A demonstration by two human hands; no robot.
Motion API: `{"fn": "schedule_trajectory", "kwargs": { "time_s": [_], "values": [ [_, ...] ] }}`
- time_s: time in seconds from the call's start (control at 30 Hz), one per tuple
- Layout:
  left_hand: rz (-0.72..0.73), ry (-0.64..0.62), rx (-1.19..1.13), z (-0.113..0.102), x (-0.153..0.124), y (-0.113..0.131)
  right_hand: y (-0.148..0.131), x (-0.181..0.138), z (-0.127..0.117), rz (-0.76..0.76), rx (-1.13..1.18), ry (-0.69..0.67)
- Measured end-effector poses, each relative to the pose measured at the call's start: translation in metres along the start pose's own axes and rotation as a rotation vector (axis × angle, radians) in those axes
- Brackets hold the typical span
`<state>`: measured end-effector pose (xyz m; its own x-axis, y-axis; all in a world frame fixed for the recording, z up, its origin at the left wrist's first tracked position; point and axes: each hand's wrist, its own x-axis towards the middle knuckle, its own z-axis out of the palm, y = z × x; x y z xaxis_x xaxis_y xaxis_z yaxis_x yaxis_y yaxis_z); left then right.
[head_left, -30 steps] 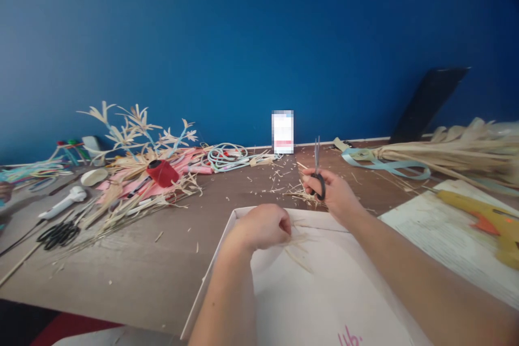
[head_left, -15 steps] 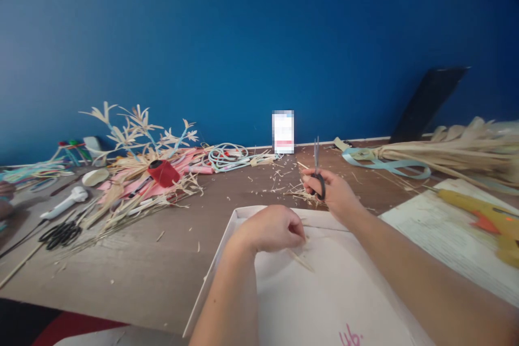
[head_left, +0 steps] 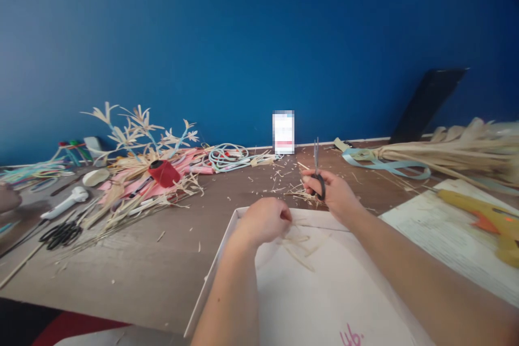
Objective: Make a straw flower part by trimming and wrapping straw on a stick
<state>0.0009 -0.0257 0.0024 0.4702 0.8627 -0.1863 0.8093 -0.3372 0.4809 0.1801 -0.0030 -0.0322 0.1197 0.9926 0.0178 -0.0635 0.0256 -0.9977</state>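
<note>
My right hand grips black-handled scissors, blades closed and pointing straight up, above a small heap of straw cuttings. My left hand is curled over the far part of a shallow white box lid, fingers pinched on thin straw strips lying inside it. The two hands are about a hand's width apart.
On the brown table: a yellow glue gun on printed paper at right, a dried palm-leaf bundle with blue ribbon, a straw flower branch, a red object, coiled cords, black scissors, a white tool. Another person's hand at far left.
My left hand slid right across the box lid, then drew back up toward its far edge, dragging the straw strips. The right hand with the scissors stayed put.
</note>
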Motion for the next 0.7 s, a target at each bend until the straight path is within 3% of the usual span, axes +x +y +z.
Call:
{"fn": "schedule_trajectory", "kwargs": {
  "time_s": [0.33,0.47,0.7],
  "values": [
    [0.013,-0.011,0.115,0.008,0.003,0.000,-0.001,-0.001,0.000,0.000,-0.005,0.004],
    [0.024,-0.075,0.001,0.001,0.000,-0.004,-0.002,-0.001,0.001,0.010,0.001,0.013],
    [0.044,-0.023,-0.236,-0.004,-0.004,-0.013,-0.001,-0.001,-0.001,-0.010,0.007,-0.003]
  ]
}}
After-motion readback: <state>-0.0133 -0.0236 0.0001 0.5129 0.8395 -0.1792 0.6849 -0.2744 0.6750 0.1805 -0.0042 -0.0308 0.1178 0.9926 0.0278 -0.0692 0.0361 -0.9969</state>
